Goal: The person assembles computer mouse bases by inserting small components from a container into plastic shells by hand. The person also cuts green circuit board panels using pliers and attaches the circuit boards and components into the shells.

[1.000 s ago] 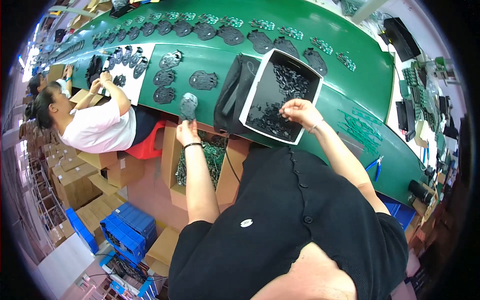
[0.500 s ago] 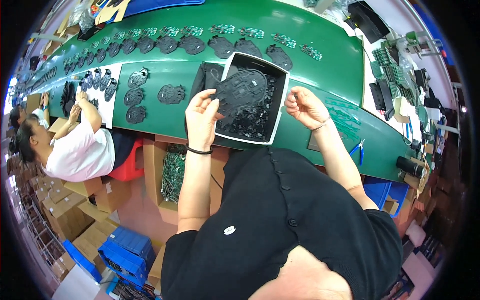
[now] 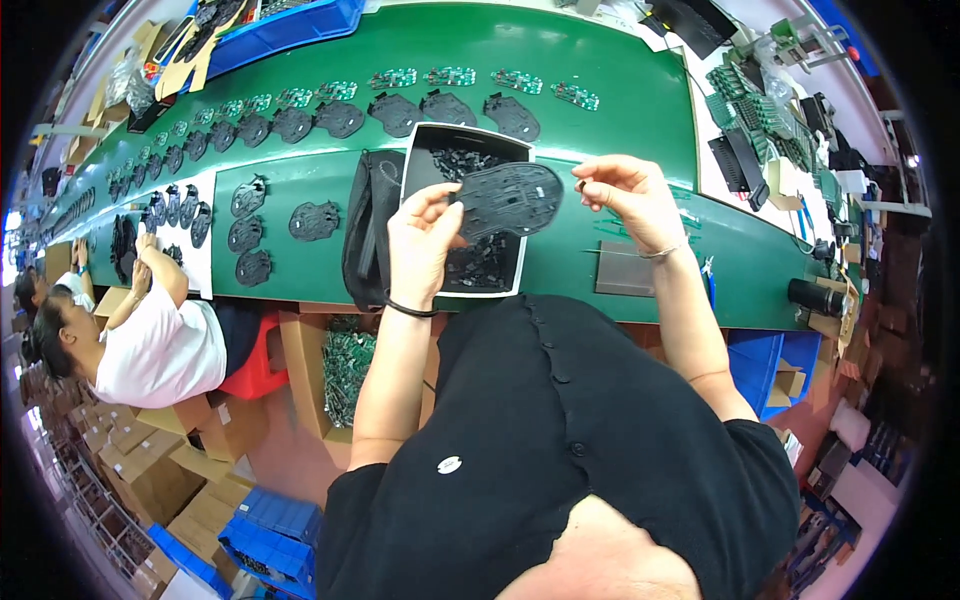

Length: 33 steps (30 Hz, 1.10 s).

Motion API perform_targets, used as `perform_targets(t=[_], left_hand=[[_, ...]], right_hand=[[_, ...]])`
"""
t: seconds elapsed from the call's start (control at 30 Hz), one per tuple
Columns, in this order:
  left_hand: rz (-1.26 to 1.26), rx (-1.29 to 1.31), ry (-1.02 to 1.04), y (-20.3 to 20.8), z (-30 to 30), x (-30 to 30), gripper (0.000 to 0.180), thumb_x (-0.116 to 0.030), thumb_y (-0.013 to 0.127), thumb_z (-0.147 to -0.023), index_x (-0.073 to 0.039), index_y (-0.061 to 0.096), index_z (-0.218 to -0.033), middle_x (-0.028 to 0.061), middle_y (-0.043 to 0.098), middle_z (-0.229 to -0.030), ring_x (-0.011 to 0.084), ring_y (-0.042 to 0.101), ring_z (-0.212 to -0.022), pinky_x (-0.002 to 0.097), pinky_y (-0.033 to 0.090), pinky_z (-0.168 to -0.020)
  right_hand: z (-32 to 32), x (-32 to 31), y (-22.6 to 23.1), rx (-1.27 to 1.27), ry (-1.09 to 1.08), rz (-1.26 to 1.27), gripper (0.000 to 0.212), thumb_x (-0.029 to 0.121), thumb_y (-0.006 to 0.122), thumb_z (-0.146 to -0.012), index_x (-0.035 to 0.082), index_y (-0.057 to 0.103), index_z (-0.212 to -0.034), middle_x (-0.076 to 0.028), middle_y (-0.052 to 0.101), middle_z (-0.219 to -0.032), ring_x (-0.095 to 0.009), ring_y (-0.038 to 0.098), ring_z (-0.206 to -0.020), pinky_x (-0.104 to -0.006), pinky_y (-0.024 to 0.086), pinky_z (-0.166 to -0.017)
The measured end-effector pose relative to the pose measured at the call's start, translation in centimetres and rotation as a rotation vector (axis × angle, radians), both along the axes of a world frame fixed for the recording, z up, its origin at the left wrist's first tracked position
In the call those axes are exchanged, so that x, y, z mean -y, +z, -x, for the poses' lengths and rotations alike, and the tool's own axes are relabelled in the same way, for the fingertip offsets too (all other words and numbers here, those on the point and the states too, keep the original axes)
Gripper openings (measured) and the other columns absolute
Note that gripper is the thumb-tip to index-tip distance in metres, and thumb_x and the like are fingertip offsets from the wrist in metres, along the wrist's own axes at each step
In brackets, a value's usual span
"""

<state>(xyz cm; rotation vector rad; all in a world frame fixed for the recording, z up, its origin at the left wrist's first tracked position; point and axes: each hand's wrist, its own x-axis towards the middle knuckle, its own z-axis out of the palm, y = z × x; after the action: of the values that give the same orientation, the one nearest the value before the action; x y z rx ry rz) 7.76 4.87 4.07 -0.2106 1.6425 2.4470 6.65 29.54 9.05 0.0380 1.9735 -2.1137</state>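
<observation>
My left hand (image 3: 425, 235) grips a flat black plastic shell (image 3: 510, 200) by its left end, thumb and fingers pinched on its edge. The shell is rounded, with moulded ribs and slots on the face that shows. It is held over a white-rimmed box (image 3: 407, 165) of small black plastic parts (image 3: 478, 262), hiding part of them. Just right of the shell, apart from it, my right hand (image 3: 635, 205) has thumb and forefinger closed. A tiny dark piece seems to show at those fingertips, too small to name.
Rows of black shells (image 3: 337, 117) and green circuit boards (image 3: 450, 76) line the green table (image 3: 600, 130). A black pouch (image 3: 368, 225) lies left of the box. Blue-handled pliers (image 3: 710, 282) and a grey plate (image 3: 625, 268) lie right. A co-worker (image 3: 165, 340) sits at left.
The shell has moved right relative to the box and now reaches past its right rim. My right hand has turned, its fingertips now close to the shell's right end. The whole view has shifted.
</observation>
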Motion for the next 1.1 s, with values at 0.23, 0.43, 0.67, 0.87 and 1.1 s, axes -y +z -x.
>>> perform_targets(t=[0.23,0.43,0.67,0.87,1.1], left_hand=[[0.084,-0.016,-0.085,0.8,-0.5,-1.7,0.023,0.0,0.058,-0.079,0.0,0.057,-0.102,0.0012,0.057,-0.075,0.0041,0.053,-0.062,0.0164,0.046,-0.05],[0.147,-0.046,-0.099,1.1,-0.7,-1.8,0.025,0.001,0.058,-0.078,0.0,0.058,-0.103,-0.0002,0.056,-0.075,0.0034,0.052,-0.061,0.0162,0.044,-0.053],[0.238,-0.088,-0.139,0.1,-0.5,-2.3,0.024,0.0,0.059,-0.077,0.0,0.06,-0.101,0.0014,0.058,-0.075,0.0041,0.052,-0.061,0.0169,0.044,-0.053],[0.187,-0.034,-0.14,-0.7,0.4,-2.5,0.024,-0.002,0.057,-0.079,0.0,0.059,-0.103,0.0017,0.059,-0.075,0.0041,0.053,-0.062,0.0168,0.044,-0.052],[0.188,-0.026,-0.19,-1.5,2.1,-3.5,0.026,-0.002,0.059,-0.078,0.0,0.058,-0.104,0.0032,0.06,-0.079,0.0052,0.055,-0.066,0.0176,0.046,-0.054]], right_hand=[[1.6,3.5,1.1,-0.677,0.247,-0.85,0.006,0.009,0.063,-0.069,0.005,0.061,-0.072,-0.008,0.055,-0.072,-0.023,0.054,-0.072,-0.0311,0.043,-0.068],[2.3,3.3,0.1,-0.5,0.21,-0.753,0.014,0.01,0.069,-0.063,0.004,0.06,-0.071,-0.005,0.052,-0.07,-0.019,0.051,-0.072,-0.0291,0.041,-0.066],[3.5,1.8,-1.8,0.014,0.358,-0.43,0.015,0.009,0.071,-0.063,0.003,0.06,-0.073,0.001,0.055,-0.064,-0.006,0.049,-0.06,-0.0209,0.04,-0.056],[3.4,-0.4,-2.7,-0.011,0.235,-0.397,0.014,0.011,0.068,-0.069,0.002,0.062,-0.078,0.001,0.056,-0.065,-0.006,0.05,-0.06,-0.0208,0.041,-0.058],[3.0,-3.1,-5.0,0.065,0.194,-0.333,0.013,0.013,0.065,-0.073,0.0,0.064,-0.076,-0.002,0.059,-0.064,-0.007,0.052,-0.059,-0.0216,0.043,-0.056]])
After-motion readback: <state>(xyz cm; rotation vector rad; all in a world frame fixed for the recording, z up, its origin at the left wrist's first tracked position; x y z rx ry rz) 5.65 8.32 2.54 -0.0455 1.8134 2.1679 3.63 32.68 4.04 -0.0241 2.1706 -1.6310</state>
